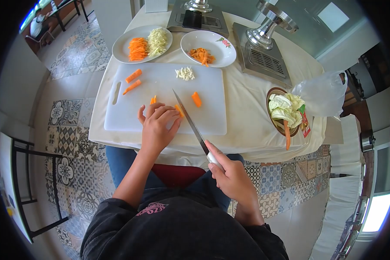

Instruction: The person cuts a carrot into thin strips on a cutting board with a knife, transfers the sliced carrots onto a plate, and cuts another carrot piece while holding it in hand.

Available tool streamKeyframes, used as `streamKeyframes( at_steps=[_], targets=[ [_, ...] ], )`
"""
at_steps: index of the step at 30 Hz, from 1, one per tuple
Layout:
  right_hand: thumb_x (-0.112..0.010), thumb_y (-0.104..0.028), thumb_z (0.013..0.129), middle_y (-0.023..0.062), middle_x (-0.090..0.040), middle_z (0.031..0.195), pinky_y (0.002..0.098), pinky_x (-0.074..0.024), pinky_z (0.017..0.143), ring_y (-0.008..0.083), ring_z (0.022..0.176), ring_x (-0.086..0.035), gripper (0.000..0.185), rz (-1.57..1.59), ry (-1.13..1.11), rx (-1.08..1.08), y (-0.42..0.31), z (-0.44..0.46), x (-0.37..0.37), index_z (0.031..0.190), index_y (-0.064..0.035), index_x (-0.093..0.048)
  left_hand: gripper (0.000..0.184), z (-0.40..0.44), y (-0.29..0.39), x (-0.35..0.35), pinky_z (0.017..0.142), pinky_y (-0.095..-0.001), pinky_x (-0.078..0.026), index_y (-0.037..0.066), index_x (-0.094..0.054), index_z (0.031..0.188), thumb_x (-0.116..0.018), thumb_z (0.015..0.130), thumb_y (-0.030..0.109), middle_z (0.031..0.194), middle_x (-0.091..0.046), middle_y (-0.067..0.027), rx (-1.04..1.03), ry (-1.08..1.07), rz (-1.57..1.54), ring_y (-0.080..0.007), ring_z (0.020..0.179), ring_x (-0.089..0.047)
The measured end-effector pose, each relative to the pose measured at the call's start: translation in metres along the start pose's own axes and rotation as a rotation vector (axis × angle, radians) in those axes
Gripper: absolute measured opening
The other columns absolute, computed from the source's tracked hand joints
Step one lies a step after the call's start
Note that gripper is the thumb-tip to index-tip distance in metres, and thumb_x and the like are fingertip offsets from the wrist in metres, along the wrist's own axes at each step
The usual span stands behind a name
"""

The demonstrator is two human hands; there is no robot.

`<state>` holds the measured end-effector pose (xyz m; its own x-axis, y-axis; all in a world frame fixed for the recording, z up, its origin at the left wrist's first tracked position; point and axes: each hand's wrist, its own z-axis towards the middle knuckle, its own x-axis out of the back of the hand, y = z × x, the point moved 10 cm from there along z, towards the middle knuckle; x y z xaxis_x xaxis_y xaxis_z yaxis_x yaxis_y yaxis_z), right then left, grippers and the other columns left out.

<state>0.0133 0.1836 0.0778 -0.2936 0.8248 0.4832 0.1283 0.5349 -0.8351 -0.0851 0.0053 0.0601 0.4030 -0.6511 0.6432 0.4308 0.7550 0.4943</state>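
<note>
My right hand [229,173] is wrapped around the white handle of a kitchen knife [193,123], whose long blade points up and left over the white cutting board [138,119]. With bent fingertips my left hand [159,125] holds a carrot piece [179,111] down on the board, just left of the blade. A bit of cut carrot [153,100] shows behind those fingers, partly hidden. Another carrot chunk [196,99] lies right of the blade. Two longer carrot pieces [133,76] rest at the board's upper left, and a small pile of chopped white pieces [185,73] sits near its top edge.
An oval plate [119,47] carries shredded carrot and pale green shreds. Beside it, a flowered plate [188,41] holds carrot peelings. A brown-rimmed bowl [270,117] with cabbage and a carrot stands right, near a plastic bag [323,93]. Metal stands [268,65] occupy the back.
</note>
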Motion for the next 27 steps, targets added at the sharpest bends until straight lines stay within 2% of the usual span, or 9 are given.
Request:
streamKeyframes(
  at_steps=[5,17,20,27],
  targets=[
    [-0.056,-0.010,0.096,0.0325,-0.063,0.085,0.0392,-0.0512,0.071,0.0480,0.082,-0.062,0.056,-0.006,0.015,0.053,-0.004,0.005,-0.002,0.150,-0.0144,-0.042,0.017,0.000,0.002,0.000,0.109,-0.0526,-0.025,0.018,-0.076,0.090,-0.082,0.075,0.017,0.099,-0.071,0.0076,-0.019,0.004,0.024,-0.0192,0.109,-0.059],
    [-0.053,-0.010,0.098,0.0286,-0.058,0.069,0.0406,-0.0489,0.063,0.0467,0.068,-0.059,0.054,-0.103,-0.020,0.007,-0.007,0.008,-0.006,0.150,-0.0131,-0.041,0.010,0.000,0.001,0.000,0.110,-0.0507,-0.022,0.020,-0.079,0.087,-0.082,0.077,0.022,0.093,-0.074,0.0092,0.007,0.017,0.072,-0.0178,0.108,-0.059],
    [-0.052,-0.010,0.099,0.0278,-0.057,0.067,0.0406,-0.0487,0.061,0.0459,0.065,-0.059,0.053,-0.112,0.012,0.070,-0.011,0.008,-0.006,0.150,-0.0120,-0.041,0.010,0.000,-0.002,-0.001,0.110,-0.0505,-0.022,0.020,-0.080,0.087,-0.083,0.077,0.022,0.093,-0.075,0.0090,0.023,0.009,0.061,-0.0174,0.108,-0.059],
    [-0.053,-0.010,0.098,0.0266,-0.058,0.066,0.0463,-0.0481,0.062,0.0437,0.063,-0.062,0.055,-0.161,0.035,0.103,-0.010,0.019,-0.019,0.151,-0.0104,-0.039,0.010,0.000,-0.005,-0.002,0.109,-0.0510,-0.024,0.019,-0.080,0.087,-0.082,0.077,0.020,0.094,-0.075,0.0087,0.030,-0.016,0.047,-0.0178,0.107,-0.059]
  ],
)
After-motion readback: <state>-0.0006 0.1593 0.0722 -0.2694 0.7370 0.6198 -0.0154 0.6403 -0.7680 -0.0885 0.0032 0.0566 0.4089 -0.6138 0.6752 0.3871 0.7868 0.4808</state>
